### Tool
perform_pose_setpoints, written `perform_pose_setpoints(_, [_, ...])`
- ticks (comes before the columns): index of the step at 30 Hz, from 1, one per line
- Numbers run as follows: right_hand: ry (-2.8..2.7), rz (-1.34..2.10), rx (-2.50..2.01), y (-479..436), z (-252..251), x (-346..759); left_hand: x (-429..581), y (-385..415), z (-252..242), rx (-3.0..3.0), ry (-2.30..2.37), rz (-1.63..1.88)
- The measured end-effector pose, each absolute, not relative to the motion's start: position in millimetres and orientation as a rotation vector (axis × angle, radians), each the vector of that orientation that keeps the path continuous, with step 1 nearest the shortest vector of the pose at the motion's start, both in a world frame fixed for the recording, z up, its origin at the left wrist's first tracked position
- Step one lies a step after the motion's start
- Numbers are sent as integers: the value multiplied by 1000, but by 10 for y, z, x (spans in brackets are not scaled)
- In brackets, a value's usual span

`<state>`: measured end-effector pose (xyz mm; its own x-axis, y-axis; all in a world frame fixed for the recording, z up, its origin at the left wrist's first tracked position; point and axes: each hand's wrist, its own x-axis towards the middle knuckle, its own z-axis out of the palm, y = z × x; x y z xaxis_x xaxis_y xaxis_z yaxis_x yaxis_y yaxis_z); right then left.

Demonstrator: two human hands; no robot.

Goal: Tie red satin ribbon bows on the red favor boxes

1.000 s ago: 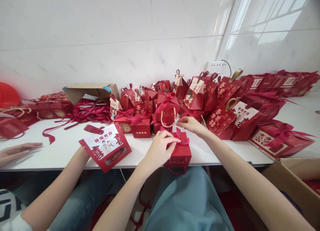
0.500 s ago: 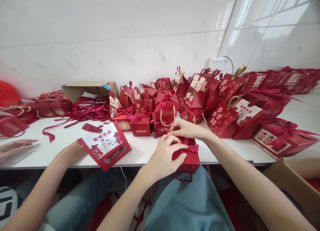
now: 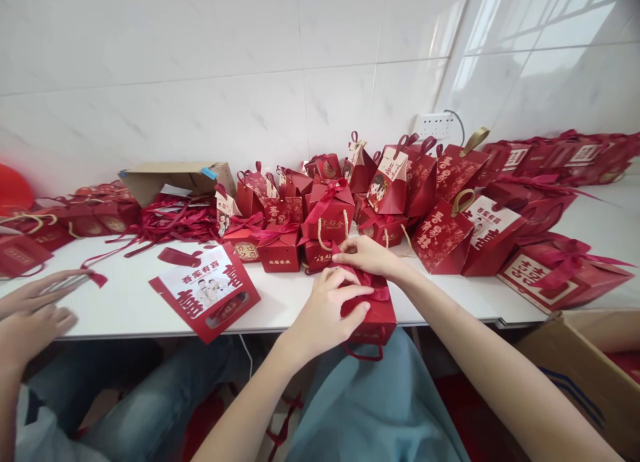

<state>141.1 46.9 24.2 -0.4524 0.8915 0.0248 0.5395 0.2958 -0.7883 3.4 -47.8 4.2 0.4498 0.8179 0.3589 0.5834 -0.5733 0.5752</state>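
A red gift box (image 3: 376,323) with a cord handle hanging below sits in front of me at the table's edge, above my lap. A dark red ribbon (image 3: 381,293) lies across its top. My left hand (image 3: 334,307) rests over the box from the left, with thumb and fingers closed on the ribbon. Just beyond it, my right hand (image 3: 367,256) pinches an end of the same ribbon between thumb and fingertips. The part of the ribbon between my hands is largely hidden by my fingers.
Finished-looking red gift boxes (image 3: 283,250) crowd the table behind my hands. To the left lie a white-fronted box (image 3: 205,292), a ribbon pile (image 3: 175,219) and a co-worker's hands (image 3: 35,335). A cardboard carton (image 3: 575,369) stands at the lower right.
My right hand has drawn the ribbon end slightly left and away from me; my left hand stays on the box. The co-worker's hand has left the white-fronted box and moved left.
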Motion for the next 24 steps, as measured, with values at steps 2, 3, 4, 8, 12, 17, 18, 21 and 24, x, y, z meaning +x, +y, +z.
perform_pose_setpoints(2, [-2097, 979, -1282, 481, 240, 1415, 32, -476, 52, 2323, 1186, 861])
perform_pose_setpoints(3, [-2088, 958, -1295, 479, 247, 1435, 29, -475, 57, 2311, 1184, 854])
perform_pose_setpoints(4, [-2066, 919, -1316, 468, 259, 1470, 23, -475, 62, 2294, 1177, 852])
perform_pose_setpoints(8, [-1860, 625, -1428, 284, 309, 1730, -43, -473, 46, 2145, 1164, 995])
perform_pose_setpoints(12, [-1861, 565, -1517, -79, 250, 1971, -134, -458, -4, 1807, 1340, 1197])
perform_pose_setpoints(17, [-1912, 702, -1483, -423, 90, 1982, -158, -431, -31, 1686, 1327, 995])
perform_pose_setpoints(18, [-1898, 718, -1488, -450, 69, 1962, -153, -426, -36, 1684, 1314, 993])
perform_pose_setpoints(21, [-1849, 764, -1509, -461, 32, 1914, -142, -408, -57, 1669, 1282, 1000])
perform_pose_setpoints(24, [-1814, 870, -1444, -418, 16, 1905, -153, -381, -79, 1645, 1211, 976])
